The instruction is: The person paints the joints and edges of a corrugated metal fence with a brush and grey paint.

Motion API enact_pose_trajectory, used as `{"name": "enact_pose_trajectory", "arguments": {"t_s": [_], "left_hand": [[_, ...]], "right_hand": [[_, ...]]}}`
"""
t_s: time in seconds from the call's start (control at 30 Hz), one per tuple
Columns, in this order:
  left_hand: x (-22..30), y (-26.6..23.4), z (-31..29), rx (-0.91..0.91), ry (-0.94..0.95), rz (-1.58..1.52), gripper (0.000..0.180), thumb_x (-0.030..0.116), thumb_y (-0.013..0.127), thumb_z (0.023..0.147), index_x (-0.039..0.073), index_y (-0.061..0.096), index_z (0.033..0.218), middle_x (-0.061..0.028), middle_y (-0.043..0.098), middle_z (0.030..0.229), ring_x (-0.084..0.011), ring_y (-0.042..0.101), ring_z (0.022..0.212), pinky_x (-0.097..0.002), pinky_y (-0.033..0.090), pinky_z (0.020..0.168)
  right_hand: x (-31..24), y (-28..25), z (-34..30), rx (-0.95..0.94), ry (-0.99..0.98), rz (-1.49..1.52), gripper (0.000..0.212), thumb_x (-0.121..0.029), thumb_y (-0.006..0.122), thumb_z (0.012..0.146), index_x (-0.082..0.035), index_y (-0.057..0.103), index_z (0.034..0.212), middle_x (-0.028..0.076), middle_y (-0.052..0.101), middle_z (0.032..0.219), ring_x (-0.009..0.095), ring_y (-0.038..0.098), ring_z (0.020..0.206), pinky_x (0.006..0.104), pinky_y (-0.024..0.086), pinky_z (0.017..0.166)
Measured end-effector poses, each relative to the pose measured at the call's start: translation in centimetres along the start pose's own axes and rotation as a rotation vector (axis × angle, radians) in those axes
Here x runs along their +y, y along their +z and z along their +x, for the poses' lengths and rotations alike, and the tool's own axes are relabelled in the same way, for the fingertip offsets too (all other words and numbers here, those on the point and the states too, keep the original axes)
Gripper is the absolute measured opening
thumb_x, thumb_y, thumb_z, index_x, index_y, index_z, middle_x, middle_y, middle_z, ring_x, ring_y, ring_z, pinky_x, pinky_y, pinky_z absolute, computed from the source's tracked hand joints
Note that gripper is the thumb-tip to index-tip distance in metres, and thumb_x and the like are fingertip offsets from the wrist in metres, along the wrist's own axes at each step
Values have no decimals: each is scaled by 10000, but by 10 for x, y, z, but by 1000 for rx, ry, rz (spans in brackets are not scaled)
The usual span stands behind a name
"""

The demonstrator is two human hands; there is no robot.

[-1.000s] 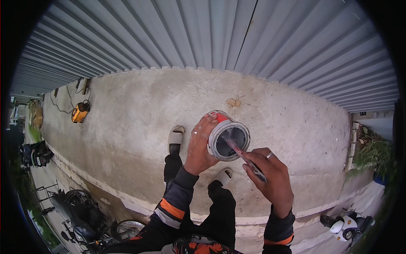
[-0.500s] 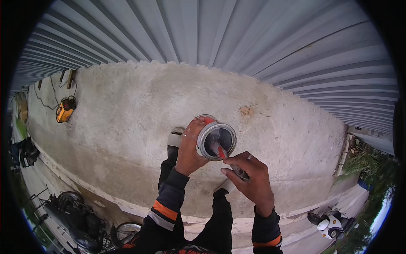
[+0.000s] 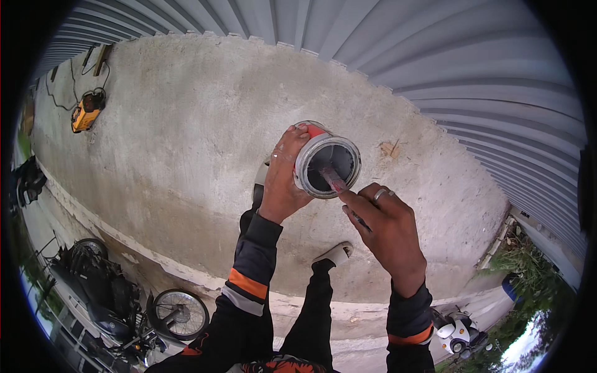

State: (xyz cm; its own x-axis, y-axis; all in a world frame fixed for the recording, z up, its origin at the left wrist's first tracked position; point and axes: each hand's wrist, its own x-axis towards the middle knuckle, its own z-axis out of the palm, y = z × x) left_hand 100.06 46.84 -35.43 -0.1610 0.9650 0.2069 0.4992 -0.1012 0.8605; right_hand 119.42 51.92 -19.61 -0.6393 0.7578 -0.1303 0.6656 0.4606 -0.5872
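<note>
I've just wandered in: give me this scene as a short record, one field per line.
Left hand: the left hand grips an open can from its left side
Right hand: the right hand, ringed, holds a paint-stained tool, perhaps a brush
Tool's end: inside the can
Can: tilted, mouth toward the camera, some red outside, grey inside
Ground: rough concrete
Ahead: grey ribbed panels
Left: yellow machine with cables; dark motorcycle
Lower right: white two-wheeler
Footwear: pale sandals

A yellow machine and black motorcycle sit left, a white scooter right.
</note>
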Motion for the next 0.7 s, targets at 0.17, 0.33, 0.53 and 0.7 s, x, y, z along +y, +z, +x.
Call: {"name": "enact_pose_trajectory", "arguments": {"t_s": [0.17, 0.33, 0.53, 0.7], "left_hand": [[-3, 2, -3, 25, 17, -48, 1077, 251, 1027, 621, 106, 438, 1511, -175, 492, 1580, -441, 426, 1507, -559, 339, 1253], [-4, 2, -4, 19, 103, 26, 1056, 228, 1017, 636, 93, 441, 1511, -177, 501, 1574, -439, 437, 1502, -551, 357, 1244], [-1, -3, -8, -35, 124, 82, 1033, 219, 1005, 645, 88, 448, 1505, -175, 503, 1575, -450, 433, 1501, -558, 369, 1232], [-4, 10, -20, -13, -5, 2, 989, 201, 985, 675, 84, 451, 1498, -202, 491, 1571, -468, 413, 1507, -567, 357, 1237]], "right_hand": [[10, 7, 14, -65, -148, -147, 331, -38, 729, 847, -32, 757, 1176, 117, 667, 1010, 249, 711, 874, 353, 596, 740], [16, 10, 16, -142, -173, -204, 319, -53, 691, 856, -31, 749, 1169, 139, 680, 1086, 263, 722, 922, 365, 595, 799], [24, 13, 10, -118, -181, -171, 301, -66, 732, 874, -32, 750, 1173, 133, 704, 1048, 256, 730, 877, 355, 599, 753], [25, 23, -12, 98, 22, 232, 301, -26, 811, 873, -26, 755, 1168, 124, 745, 921, 233, 742, 770, 310, 596, 660]]}}
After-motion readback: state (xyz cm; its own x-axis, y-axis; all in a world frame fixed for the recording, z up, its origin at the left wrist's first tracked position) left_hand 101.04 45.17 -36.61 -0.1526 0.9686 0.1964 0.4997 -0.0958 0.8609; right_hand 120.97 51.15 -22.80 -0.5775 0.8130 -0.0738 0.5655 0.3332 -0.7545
